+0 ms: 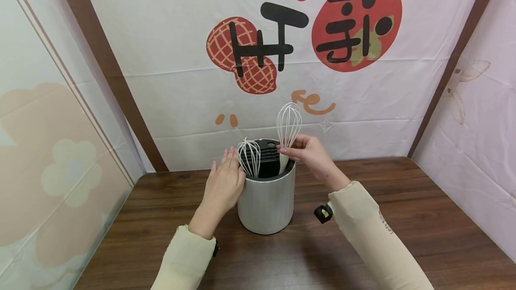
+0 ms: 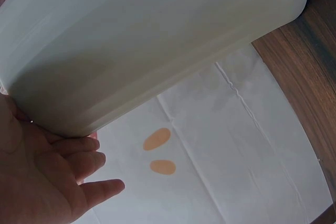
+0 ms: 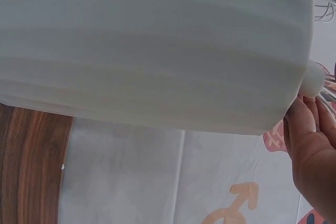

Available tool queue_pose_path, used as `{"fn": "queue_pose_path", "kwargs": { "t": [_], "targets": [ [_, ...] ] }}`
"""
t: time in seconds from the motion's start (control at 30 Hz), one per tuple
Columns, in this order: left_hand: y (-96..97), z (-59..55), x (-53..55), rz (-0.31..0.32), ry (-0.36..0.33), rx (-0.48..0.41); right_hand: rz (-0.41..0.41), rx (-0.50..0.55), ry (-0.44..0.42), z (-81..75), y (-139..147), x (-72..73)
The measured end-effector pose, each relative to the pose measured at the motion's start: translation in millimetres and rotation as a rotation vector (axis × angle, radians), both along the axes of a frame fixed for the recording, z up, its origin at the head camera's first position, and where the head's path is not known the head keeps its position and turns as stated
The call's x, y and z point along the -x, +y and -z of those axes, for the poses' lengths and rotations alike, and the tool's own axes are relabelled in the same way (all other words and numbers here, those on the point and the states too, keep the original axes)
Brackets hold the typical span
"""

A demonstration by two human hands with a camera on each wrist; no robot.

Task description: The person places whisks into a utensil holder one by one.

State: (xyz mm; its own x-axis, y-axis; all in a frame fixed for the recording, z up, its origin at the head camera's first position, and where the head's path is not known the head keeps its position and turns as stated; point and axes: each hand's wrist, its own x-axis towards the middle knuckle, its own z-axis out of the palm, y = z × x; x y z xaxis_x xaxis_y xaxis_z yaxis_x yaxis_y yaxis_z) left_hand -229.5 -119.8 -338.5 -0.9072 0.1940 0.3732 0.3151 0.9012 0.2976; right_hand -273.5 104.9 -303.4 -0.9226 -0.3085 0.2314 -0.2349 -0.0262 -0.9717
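A ribbed white utensil holder with a black slotted insert stands upright on the table. My right hand pinches a white whisk where the wires meet the handle; its lower handle is inside the holder's right side. In the right wrist view, the fingers are right at the rim, beside the handle top. A second whisk stands lower in the left side of the holder. My left hand rests against the holder's left wall near the rim, fingers extended, as the left wrist view also shows.
The dark wooden table runs back to a white printed cloth. Pale cloth side walls stand to the left and right. A small black device is strapped at the right wrist.
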Motion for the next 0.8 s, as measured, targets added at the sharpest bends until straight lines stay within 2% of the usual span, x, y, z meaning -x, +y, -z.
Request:
{"fn": "queue_pose_path", "kwargs": {
  "t": [0.33,0.63,0.8],
  "targets": [
    [0.4,0.5,1.2,0.003,-0.005,-0.004,0.035,-0.063,-0.011,-1.3,2,-2.7],
    [1.3,0.4,2.5,0.003,-0.006,0.005,-0.066,-0.13,0.01,-4.3,12,-11.2],
    [1.0,0.2,1.9,0.002,-0.014,0.0,-0.072,-0.122,0.028,-5.4,20,-13.0]
  ]
}}
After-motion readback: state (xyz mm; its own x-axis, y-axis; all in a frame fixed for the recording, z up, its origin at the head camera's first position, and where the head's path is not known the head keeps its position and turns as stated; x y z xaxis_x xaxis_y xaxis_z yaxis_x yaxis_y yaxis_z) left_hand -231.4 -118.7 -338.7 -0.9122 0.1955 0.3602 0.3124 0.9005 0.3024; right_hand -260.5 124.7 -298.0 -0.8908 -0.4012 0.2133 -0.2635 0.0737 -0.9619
